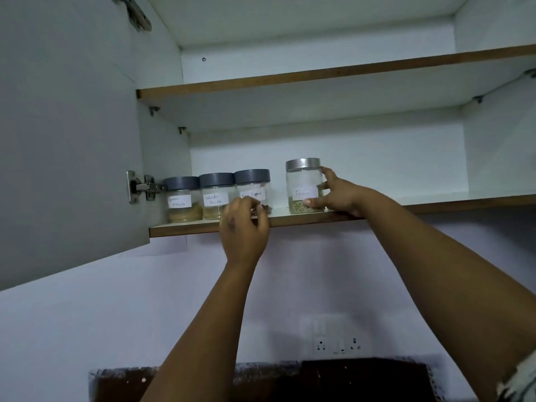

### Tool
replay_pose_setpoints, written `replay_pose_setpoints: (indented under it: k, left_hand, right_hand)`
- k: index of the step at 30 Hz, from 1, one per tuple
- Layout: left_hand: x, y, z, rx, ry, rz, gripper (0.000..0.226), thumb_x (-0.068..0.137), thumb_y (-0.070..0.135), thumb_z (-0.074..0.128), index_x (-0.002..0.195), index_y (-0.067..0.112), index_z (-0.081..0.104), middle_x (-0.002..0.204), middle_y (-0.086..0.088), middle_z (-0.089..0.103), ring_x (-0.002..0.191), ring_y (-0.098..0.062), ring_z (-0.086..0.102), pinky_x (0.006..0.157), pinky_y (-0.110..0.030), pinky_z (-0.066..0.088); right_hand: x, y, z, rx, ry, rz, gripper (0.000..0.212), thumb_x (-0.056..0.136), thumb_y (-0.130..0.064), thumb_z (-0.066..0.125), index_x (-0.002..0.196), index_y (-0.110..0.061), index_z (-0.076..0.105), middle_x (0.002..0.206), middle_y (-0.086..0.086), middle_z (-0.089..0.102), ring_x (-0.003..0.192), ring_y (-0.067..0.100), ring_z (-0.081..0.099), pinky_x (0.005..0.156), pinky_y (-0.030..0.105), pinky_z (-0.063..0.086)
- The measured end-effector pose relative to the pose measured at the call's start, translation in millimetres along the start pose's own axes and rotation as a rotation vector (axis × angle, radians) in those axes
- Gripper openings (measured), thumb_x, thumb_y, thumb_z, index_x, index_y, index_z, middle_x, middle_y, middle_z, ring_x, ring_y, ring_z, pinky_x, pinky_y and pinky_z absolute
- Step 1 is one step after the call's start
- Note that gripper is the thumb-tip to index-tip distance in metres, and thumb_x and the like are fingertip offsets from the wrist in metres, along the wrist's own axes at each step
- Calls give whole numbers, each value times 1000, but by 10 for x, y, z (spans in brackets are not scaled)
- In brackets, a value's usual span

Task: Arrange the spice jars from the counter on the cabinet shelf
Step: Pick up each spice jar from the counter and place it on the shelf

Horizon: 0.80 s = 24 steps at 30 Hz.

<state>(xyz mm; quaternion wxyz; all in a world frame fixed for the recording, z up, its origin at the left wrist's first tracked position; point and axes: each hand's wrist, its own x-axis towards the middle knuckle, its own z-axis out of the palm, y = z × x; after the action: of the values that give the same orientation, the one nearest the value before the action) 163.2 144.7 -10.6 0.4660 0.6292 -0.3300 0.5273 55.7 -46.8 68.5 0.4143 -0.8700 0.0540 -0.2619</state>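
Three grey-lidded glass jars stand in a row at the left of the lower cabinet shelf [435, 206]: a garam masala jar [182, 198], a coriander powder jar [216, 195] and a black pepper jar [253, 188]. To their right stands a taller silver-lidded fennel jar [303, 185]. My right hand [338, 195] grips the fennel jar from its right side, thumb at its base. My left hand [243, 227] is at the shelf edge with its fingers at the base of the black pepper jar; whether they grip it is unclear.
The cabinet door [69, 140] hangs open at the left on its hinge [142, 187]. An upper shelf [319, 72] sits above. A wall socket plate [338, 345] is on the wall below, above a dark counter backsplash [290, 378].
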Motion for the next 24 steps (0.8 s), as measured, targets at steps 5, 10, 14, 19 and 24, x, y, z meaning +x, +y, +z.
replay_pose_setpoints:
  k: [5, 10, 14, 19, 24]
  left_hand:
    - [-94, -314, 227, 247, 84, 140, 22, 95, 23, 53, 76, 12, 59, 74, -3, 54, 70, -21, 48, 71, -34, 36]
    - [-91, -441, 332, 261, 156, 222, 27, 97, 27, 46, 76, 15, 56, 74, -1, 50, 68, -19, 42, 69, -33, 32]
    - [-90, -448, 364, 261, 191, 225, 27, 97, 27, 46, 75, 14, 55, 75, -1, 51, 68, -19, 42, 70, -32, 31]
    - [-102, -486, 361, 285, 185, 257, 30, 98, 29, 42, 76, 13, 56, 76, -3, 53, 69, -21, 43, 70, -34, 33]
    - [-115, -497, 345, 282, 171, 268, 28, 98, 30, 43, 82, 13, 60, 81, -3, 57, 73, -20, 47, 75, -32, 34]
  right_hand:
    - [288, -48, 111, -111, -38, 68, 109, 80, -25, 79, 154, -24, 0, 147, 9, 40, 129, 25, 42, 99, 31, 34]
    - [517, -14, 280, -156, -11, 75, 111, 82, -28, 77, 155, -24, -6, 144, 10, 45, 127, 25, 46, 96, 28, 34]
    - [611, 20, 289, -213, -15, 71, 110, 83, -34, 75, 155, -25, -8, 141, 10, 49, 124, 24, 49, 96, 28, 35]
    - [607, 50, 270, -200, -28, 51, 108, 83, -32, 75, 155, -26, -5, 139, 11, 51, 108, 18, 50, 95, 29, 38]
    - [594, 53, 260, -203, -29, 51, 105, 84, -32, 74, 155, -27, -4, 143, 12, 47, 107, 17, 47, 93, 27, 36]
